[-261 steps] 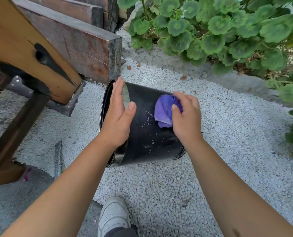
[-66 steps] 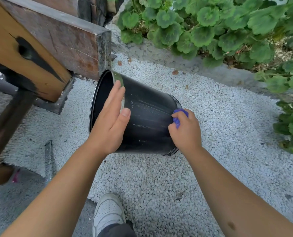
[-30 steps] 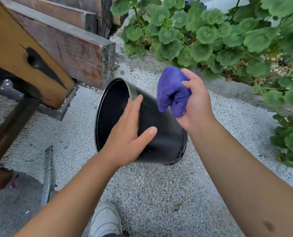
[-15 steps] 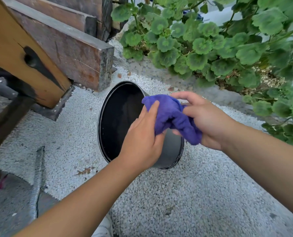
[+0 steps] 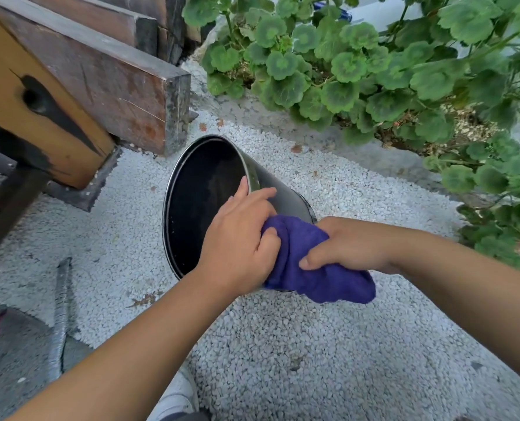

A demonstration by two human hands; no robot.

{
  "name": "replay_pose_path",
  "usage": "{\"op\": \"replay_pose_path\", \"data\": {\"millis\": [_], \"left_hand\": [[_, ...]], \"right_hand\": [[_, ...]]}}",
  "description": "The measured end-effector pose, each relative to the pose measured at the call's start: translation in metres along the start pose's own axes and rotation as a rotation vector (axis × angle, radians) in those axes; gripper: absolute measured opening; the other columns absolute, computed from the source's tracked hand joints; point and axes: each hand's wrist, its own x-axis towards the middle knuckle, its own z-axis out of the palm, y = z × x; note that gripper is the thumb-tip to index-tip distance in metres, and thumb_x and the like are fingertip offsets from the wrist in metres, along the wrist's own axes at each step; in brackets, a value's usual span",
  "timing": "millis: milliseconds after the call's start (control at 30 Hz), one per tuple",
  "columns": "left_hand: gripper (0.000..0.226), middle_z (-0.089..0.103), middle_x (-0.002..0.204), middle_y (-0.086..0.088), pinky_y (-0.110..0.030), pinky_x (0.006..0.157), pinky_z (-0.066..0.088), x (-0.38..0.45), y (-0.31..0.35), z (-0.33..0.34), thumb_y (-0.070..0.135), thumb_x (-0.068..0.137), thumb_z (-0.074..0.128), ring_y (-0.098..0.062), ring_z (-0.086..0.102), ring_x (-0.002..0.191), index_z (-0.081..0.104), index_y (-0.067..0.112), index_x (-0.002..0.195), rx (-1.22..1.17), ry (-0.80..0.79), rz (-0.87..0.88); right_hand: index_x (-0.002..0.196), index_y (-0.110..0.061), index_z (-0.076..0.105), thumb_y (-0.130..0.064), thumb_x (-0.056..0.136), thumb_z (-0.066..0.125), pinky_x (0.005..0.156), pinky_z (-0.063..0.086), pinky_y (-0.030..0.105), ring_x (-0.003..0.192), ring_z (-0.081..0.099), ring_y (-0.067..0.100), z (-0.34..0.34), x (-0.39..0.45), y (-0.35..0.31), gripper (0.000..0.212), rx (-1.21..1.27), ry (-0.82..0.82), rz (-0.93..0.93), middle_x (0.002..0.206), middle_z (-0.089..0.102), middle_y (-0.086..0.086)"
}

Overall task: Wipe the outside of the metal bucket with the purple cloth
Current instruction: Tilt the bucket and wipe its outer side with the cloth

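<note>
The black metal bucket [image 5: 280, 194] lies tilted on white gravel, its dark open mouth facing left and toward me. The purple cloth [image 5: 316, 262] is bunched in front of the bucket's near side. My left hand [image 5: 240, 238] rests over the bucket's rim, its fingers pinching the cloth's left end. My right hand [image 5: 352, 246] grips the cloth's middle from the right, and a flap hangs below it. The bucket's lower side and base are hidden behind both hands and the cloth.
Heavy wooden beams [image 5: 106, 77] on a metal bracket stand just left of the bucket. Green leafy plants [image 5: 389, 74] border a concrete curb behind and to the right. A metal rod [image 5: 59, 314] lies at lower left. My white shoe [image 5: 176, 399] is at the bottom edge.
My right hand lifted the cloth off the bucket's side, then brought it down in front. My left hand left the rim's outer side and took hold of the cloth too. The bucket's mouth now faces me more.
</note>
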Motion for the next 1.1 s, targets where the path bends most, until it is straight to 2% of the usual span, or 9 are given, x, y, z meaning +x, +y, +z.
{"op": "replay_pose_path", "data": {"millis": [200,300,367,433,533,667,833,967,1100], "left_hand": [[0.055,0.03,0.161,0.0,-0.031,0.118,0.026,-0.006,-0.018,-0.009,0.045,0.093,0.037,-0.017,0.018,0.152,0.049,0.015,0.137,-0.114,0.012,-0.038],[0.057,0.032,0.16,-0.003,-0.01,0.112,0.019,-0.009,-0.024,-0.012,0.044,0.096,0.034,-0.018,0.021,0.151,0.046,0.012,0.142,-0.135,0.039,-0.013],[0.058,0.034,0.159,-0.006,-0.019,0.117,0.023,-0.01,-0.026,-0.012,0.043,0.097,0.033,-0.022,0.024,0.15,0.046,0.009,0.143,-0.154,0.058,0.01],[0.059,0.036,0.158,-0.01,-0.036,0.119,0.025,-0.009,-0.026,-0.01,0.044,0.098,0.033,-0.024,0.026,0.149,0.045,0.007,0.143,-0.175,0.071,0.019],[0.069,0.036,0.157,-0.011,-0.045,0.118,0.026,-0.007,-0.026,-0.009,0.056,0.101,0.03,-0.026,0.027,0.149,0.041,0.006,0.146,-0.177,0.084,0.051],[0.077,0.035,0.158,-0.014,-0.039,0.12,0.024,-0.01,-0.036,-0.016,0.063,0.099,0.026,-0.025,0.028,0.149,0.035,0.005,0.149,-0.168,0.111,0.096],[0.085,0.021,0.162,-0.016,-0.021,0.119,0.017,-0.019,-0.048,-0.024,0.068,0.096,0.026,-0.018,0.02,0.15,0.022,0.004,0.152,-0.13,0.076,0.065],[0.092,0.015,0.164,-0.016,-0.033,0.122,0.016,-0.026,-0.065,-0.036,0.069,0.095,0.029,-0.022,0.016,0.152,0.019,-0.001,0.154,-0.068,0.04,0.061],[0.091,0.007,0.166,-0.01,-0.035,0.123,0.012,-0.041,-0.079,-0.042,0.071,0.094,0.032,-0.017,0.009,0.153,0.011,0.008,0.156,-0.094,0.022,0.031]], "right_hand": [[0.099,0.006,0.061,0.008,0.053,0.051,0.067,0.055,0.033,0.075,0.068,0.032,-0.023,-0.005,0.02,0.046,0.667,0.165,-0.007,0.085,0.069,0.021],[0.125,-0.003,0.047,0.005,0.057,0.048,0.075,0.05,0.03,0.088,0.065,0.027,-0.02,0.002,0.006,0.069,0.603,0.349,-0.066,0.1,0.061,0.016],[0.147,-0.017,0.029,-0.004,0.055,0.052,0.071,0.051,0.019,0.09,0.066,0.011,-0.009,0.016,-0.012,0.096,0.363,0.426,-0.096,0.117,0.056,0.01],[0.155,-0.025,0.003,-0.017,0.062,0.064,0.099,0.043,0.024,0.124,0.049,0.019,0.012,0.039,-0.026,0.113,0.068,0.515,-0.085,0.15,0.029,0.007],[0.152,-0.036,-0.008,-0.043,0.086,0.061,0.106,0.038,0.045,0.127,0.046,0.035,0.049,0.066,-0.026,0.096,-0.355,0.712,-0.136,0.156,0.004,-0.003],[0.152,-0.033,0.019,-0.053,0.087,0.053,0.091,0.05,0.047,0.122,0.052,0.028,0.062,0.082,-0.013,0.076,-0.501,0.798,-0.366,0.151,0.029,-0.003],[0.143,-0.027,0.048,-0.063,0.087,0.041,0.092,0.039,0.048,0.125,0.046,0.026,0.087,0.104,-0.005,0.067,-0.6,1.041,-0.309,0.143,0.05,-0.005],[0.137,-0.02,0.054,-0.05,0.09,0.046,0.11,0.027,0.058,0.146,0.021,0.036,0.1,0.125,-0.007,0.057,-0.409,1.002,-0.351,0.153,0.042,0.004],[0.129,-0.007,0.061,-0.03,0.093,0.05,0.118,0.026,0.045,0.136,0.04,0.04,0.102,0.133,0.011,0.044,-0.413,1.049,-0.444,0.141,0.054,0.016]]}}
